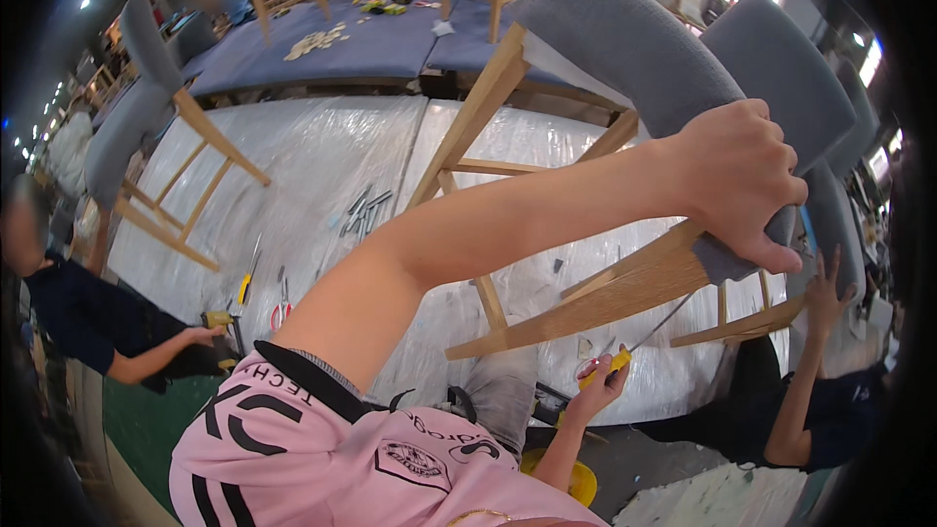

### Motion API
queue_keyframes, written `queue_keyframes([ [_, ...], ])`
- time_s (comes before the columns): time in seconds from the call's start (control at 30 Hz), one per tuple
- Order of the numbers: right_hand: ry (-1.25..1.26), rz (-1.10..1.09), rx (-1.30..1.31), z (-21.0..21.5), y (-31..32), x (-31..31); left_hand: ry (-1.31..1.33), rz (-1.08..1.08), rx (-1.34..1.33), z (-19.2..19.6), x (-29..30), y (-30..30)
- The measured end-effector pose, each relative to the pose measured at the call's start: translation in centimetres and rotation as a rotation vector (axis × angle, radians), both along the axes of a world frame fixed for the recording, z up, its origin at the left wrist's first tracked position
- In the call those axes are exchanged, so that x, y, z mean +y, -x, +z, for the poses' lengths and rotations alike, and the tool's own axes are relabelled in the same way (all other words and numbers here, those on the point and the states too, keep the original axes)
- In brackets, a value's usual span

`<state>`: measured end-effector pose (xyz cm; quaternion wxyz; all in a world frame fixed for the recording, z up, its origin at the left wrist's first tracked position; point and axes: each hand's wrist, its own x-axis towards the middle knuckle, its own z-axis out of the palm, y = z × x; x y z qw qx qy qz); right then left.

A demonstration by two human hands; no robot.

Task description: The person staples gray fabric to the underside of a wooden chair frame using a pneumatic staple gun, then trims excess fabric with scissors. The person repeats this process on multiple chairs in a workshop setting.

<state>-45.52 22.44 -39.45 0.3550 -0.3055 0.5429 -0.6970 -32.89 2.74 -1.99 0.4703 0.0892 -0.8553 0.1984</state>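
A grey upholstered chair [634, 39] with pale wooden legs lies tilted over the table in front of me. Reaching across to the right, my left hand [747, 181] is closed round the chair's padded edge, thumb pointing down. Lower down, my right hand [602, 388] grips the yellow handle of a screwdriver [622, 359]. Its long thin shaft slants up toward the grey fabric beside a wooden leg [605, 304]; my left hand is just above that spot. Whether the tip touches the chair, I cannot tell. Something red shows beside my right hand.
Plastic film covers the white table [293, 151]. On it lie several metal strips [366, 213], another yellow-handled tool [246, 283] and red-handled scissors [281, 310]. At left a person holds a staple gun [223, 324] near another chair [137, 137]; another person's hand [828, 295] is at right.
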Motion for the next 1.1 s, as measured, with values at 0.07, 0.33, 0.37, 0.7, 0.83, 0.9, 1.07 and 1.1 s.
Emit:
queue_keyframes([
  [0.07, 0.042, 0.042, 0.021, -0.4, 0.7, 0.8, -0.056, 0.039, -0.091, 0.6, 0.4, 2.4],
  [0.33, 0.253, 0.144, -0.291, 1.5, -3.6, 2.5, -0.037, -0.001, 0.106, -1.3, 2.8, 1.6],
  [0.37, 0.229, 0.168, -0.308, 1.0, -3.9, 2.4, -0.036, 0.019, 0.103, -1.4, 3.6, 1.5],
  [0.7, 0.099, 0.254, -0.223, 2.2, -5.1, 2.0, -0.145, 0.22, 0.105, -1.0, 6.5, -0.7],
  [0.83, 0.105, 0.243, -0.114, 7.8, -7.5, -1.1, -0.151, 0.237, 0.193, -0.6, 1.3, -2.9],
  [0.9, 0.133, 0.221, -0.002, 9.1, -7.5, -2.0, -0.188, 0.24, 0.19, 0.1, -0.6, -2.7],
  [1.07, 0.199, 0.073, 0.044, 10.0, -5.3, -4.7, -0.192, 0.286, 0.048, 1.5, -3.4, 0.9],
  [1.1, 0.165, 0.017, 0.072, 10.9, -5.2, -4.6, -0.201, 0.279, -0.016, 1.6, -4.0, 1.6],
])
